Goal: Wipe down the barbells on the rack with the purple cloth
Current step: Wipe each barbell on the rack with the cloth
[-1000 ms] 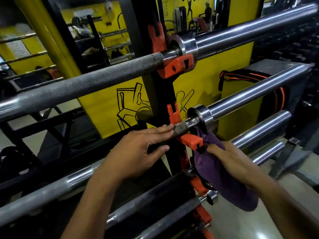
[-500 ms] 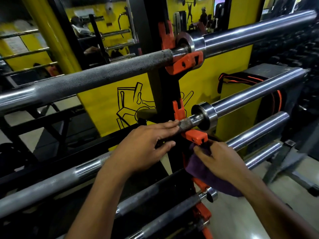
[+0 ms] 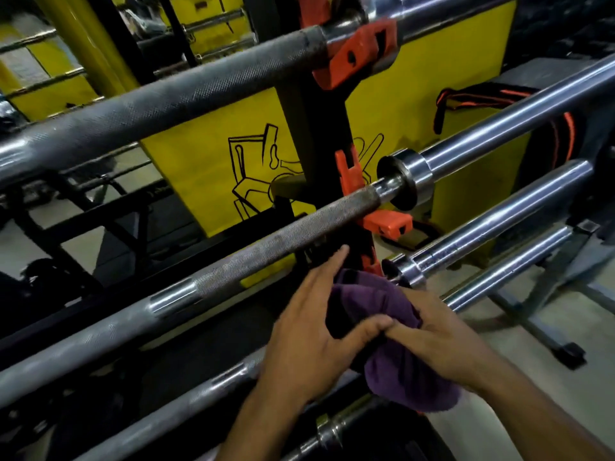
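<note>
Several steel barbells lie across a black rack upright (image 3: pixel 312 134) on orange hooks (image 3: pixel 387 224). The top barbell (image 3: pixel 186 91) crosses high; the middle barbell (image 3: pixel 266 247) has a knurled shaft and a chrome collar. A lower barbell (image 3: pixel 492 227) runs to the right under it. The purple cloth (image 3: pixel 392 327) is bunched below the middle bar, at the lower bar's collar. My right hand (image 3: pixel 442 347) grips the cloth from the right. My left hand (image 3: pixel 316 331) rests on the cloth's left side, thumb meeting the right hand, fingers stretched up toward the middle bar without touching it.
A yellow panel with a black drawing (image 3: pixel 253 168) stands behind the rack. An orange and black strap (image 3: pixel 499 94) lies on a grey box at the right. More bars (image 3: pixel 199 394) sit low in front. The pale floor (image 3: pixel 549 377) shows at the right.
My left hand let go of the middle barbell and dropped down to the cloth. Both hands and the cloth moved lower, and the view came closer to the rack.
</note>
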`<state>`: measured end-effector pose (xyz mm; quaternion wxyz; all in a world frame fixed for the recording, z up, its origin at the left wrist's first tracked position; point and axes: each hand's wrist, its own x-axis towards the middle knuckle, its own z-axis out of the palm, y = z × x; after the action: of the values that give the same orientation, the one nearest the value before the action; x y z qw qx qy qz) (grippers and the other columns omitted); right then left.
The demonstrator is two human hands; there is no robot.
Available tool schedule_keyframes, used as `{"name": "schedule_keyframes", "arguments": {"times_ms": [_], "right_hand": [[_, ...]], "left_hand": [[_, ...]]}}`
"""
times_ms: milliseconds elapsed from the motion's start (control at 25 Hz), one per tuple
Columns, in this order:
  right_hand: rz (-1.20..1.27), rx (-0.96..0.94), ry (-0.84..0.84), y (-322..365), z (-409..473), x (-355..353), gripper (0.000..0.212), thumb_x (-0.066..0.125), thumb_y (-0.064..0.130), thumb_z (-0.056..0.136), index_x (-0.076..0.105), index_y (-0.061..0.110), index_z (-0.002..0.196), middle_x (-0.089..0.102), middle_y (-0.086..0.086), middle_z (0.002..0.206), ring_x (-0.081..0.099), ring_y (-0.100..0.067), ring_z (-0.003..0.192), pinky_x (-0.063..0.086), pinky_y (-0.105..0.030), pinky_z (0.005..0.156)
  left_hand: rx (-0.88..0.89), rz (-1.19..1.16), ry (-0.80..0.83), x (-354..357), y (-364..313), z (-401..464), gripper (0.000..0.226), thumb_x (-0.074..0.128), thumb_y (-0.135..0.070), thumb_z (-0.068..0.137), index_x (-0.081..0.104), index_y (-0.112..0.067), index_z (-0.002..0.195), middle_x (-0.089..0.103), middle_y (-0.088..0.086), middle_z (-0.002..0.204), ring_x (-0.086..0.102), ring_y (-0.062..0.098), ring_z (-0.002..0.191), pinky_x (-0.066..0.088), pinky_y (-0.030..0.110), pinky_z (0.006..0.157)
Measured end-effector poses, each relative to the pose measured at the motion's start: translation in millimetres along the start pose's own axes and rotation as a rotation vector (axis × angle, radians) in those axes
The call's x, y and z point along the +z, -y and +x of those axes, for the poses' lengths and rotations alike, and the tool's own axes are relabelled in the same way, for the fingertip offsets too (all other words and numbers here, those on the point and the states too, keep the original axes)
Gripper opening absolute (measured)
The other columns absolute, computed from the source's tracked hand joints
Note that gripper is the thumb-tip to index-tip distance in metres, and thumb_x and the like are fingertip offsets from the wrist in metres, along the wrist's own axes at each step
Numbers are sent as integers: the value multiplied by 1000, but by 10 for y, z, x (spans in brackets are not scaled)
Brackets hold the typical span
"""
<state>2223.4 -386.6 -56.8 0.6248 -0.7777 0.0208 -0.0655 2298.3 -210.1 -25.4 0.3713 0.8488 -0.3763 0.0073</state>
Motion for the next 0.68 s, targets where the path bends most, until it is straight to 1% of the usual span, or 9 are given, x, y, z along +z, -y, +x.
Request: {"name": "schedule_keyframes", "arguments": {"times_ms": [40, 120, 200, 320, 400, 480, 560, 600, 680], "right_hand": [[-15, 19, 6, -34, -11, 20, 15, 70, 29, 88, 66, 14, 86, 63, 0, 69, 59, -12, 63, 49, -34, 57], [-45, 51, 38, -41, -48, 35, 2, 70, 15, 91, 69, 13, 90, 69, -4, 74, 65, -19, 65, 54, -38, 62], [-114, 29, 110, 49, -82, 63, 11, 68, 10, 89, 71, 19, 96, 70, -6, 81, 66, -26, 70, 55, -37, 64], [-298, 24, 190, 208, -83, 146, 29, 67, 6, 88, 66, 31, 103, 70, 2, 89, 68, -15, 72, 57, -34, 65], [-379, 38, 217, 235, -94, 228, 38, 69, 11, 88, 60, 39, 112, 68, 8, 95, 69, -12, 77, 58, -32, 67], [-417, 56, 292, 253, -136, 388, 47, 72, 23, 89, 52, 47, 124, 65, 20, 103, 67, -5, 87, 56, -24, 73], [-389, 106, 344, 308, -242, 542, 48, 70, 31, 93, 49, 48, 132, 64, 27, 113, 65, 1, 100, 54, -19, 84], [-332, 130, 330, 356, -300, 615, 40, 69, 30, 94, 54, 44, 128, 66, 24, 113, 67, 0, 101, 56, -21, 85], [-176, 169, 235, 452, -400, 695, 21, 71, 24, 91, 69, 29, 111, 74, 8, 103, 72, -10, 91, 59, -27, 77]], "left_hand": [[-99, -76, 30, 11, 75, -35, 74, 67, -67, 80, 37, -51, 145, 53, -29, 134, 50, -8, 123, 43, 16, 99], [-133, -184, 113, -74, 240, -76, 53, 72, -56, 82, 52, -48, 131, 61, -21, 118, 60, 0, 111, 49, 23, 92], [-79, -191, 202, -230, 333, -141, 30, 72, -48, 86, 66, -40, 114, 63, -11, 108, 63, 11, 105, 50, 30, 91], [-55, -177, 190, -428, 369, -245, 11, 71, -41, 90, 66, -34, 97, 59, -9, 99, 61, 12, 97, 51, 33, 85], [-29, -175, 222, -532, 361, -311, 11, 64, -39, 96, 61, -30, 99, 61, -8, 97, 60, 10, 91, 52, 35, 80], [-6, -207, 243, -702, 340, -433, 15, 57, -39, 100, 56, -25, 103, 63, -7, 93, 60, 11, 84, 52, 39, 76], [-4, -247, 219, -885, 386, -563, 17, 53, -38, 102, 54, -24, 111, 64, -8, 99, 62, 12, 91, 52, 41, 83], [1, -257, 211, -981, 437, -625, 18, 52, -36, 102, 55, -25, 116, 64, -12, 107, 62, 10, 99, 51, 39, 90], [29, -249, 226, -1160, 570, -726, 22, 54, -33, 102, 58, -28, 123, 64, -15, 119, 61, 10, 113, 49, 36, 99]]}}
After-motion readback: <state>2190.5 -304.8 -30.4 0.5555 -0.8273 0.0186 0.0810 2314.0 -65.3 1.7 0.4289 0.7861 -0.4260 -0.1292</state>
